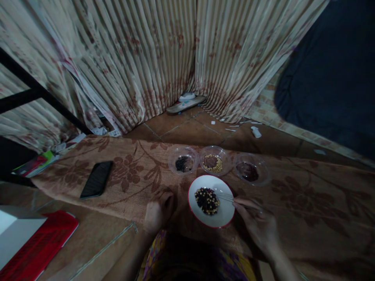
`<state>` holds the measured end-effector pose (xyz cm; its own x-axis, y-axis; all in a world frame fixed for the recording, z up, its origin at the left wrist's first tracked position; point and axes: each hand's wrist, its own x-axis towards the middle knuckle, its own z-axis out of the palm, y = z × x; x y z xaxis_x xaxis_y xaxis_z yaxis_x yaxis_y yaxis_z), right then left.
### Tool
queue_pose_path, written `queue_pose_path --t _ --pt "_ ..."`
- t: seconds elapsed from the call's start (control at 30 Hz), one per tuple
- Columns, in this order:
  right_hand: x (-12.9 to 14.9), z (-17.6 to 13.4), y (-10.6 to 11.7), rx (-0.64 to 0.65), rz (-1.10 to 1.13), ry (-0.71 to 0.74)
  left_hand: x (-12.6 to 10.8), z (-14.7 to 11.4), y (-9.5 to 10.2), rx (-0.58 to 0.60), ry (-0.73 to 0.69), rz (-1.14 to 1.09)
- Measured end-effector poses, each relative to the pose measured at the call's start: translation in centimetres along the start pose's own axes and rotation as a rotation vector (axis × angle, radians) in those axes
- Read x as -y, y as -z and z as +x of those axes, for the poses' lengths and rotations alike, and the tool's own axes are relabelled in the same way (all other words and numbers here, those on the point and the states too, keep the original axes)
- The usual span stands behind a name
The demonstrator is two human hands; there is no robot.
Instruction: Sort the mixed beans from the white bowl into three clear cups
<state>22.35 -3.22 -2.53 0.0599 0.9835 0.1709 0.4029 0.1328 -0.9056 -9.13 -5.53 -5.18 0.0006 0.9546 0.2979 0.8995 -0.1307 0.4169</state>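
A white plate with a red rim (226, 222) stands on the cloth in front of me, with a mixed heap of dark and yellow beans (207, 201) on its left half. My right hand (258, 222) is at the plate's right edge, pinching thin metal tweezers (225, 196) whose tips reach over the plate towards the heap. Left of the plate, my left hand (159, 208) rests on the cloth with its fingers curled in and nothing visible in it. Behind the plate are three clear plastic bowls: one with black beans (182, 164), one with yellow beans (216, 167), one with dark reddish beans (250, 171).
A patterned brown cloth (304, 199) covers the low table. A black phone (97, 179) lies at its left. Beyond are striped curtains (164, 58), a skateboard (186, 104) and scraps on the tiled floor. A red and white box (43, 242) sits lower left; a dark shape hangs upper right.
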Motion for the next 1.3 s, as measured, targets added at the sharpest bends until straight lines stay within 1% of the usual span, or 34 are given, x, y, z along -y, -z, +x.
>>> queue_pose_path --t 0.23,0.37,0.57,0.67,0.83,0.97,1.17,1.23,1.3 --pt "0.0 0.3 -0.1 0.065 -0.064 0.057 -0.1 0.1 0.2 0.024 0.009 -0.018" --pt "0.0 0.3 -0.3 0.047 -0.077 0.066 0.0 0.0 0.0 0.013 0.018 -0.011" --pt "0.1 0.2 -0.2 0.059 -0.081 0.055 0.1 -0.1 -0.1 0.004 0.01 -0.015" --pt "-0.2 0.1 -0.3 0.038 -0.075 0.041 0.1 0.0 -0.1 0.017 0.006 -0.011" --pt "-0.9 0.0 -0.4 0.009 -0.07 0.014 0.1 0.0 -0.1 0.006 0.004 -0.016" --pt "-0.8 0.0 -0.3 -0.007 -0.055 -0.009 0.2 -0.1 -0.1 0.01 -0.005 -0.023" --pt "-0.1 -0.2 0.0 -0.057 -0.004 -0.054 0.0 0.0 -0.1 0.017 -0.002 0.005" --pt "0.4 -0.1 0.3 -0.12 -0.002 -0.082 -0.1 0.1 0.0 0.012 -0.002 -0.001" --pt "1.0 0.4 1.0 -0.238 0.004 -0.086 -0.1 0.2 0.1 0.014 0.002 -0.013"
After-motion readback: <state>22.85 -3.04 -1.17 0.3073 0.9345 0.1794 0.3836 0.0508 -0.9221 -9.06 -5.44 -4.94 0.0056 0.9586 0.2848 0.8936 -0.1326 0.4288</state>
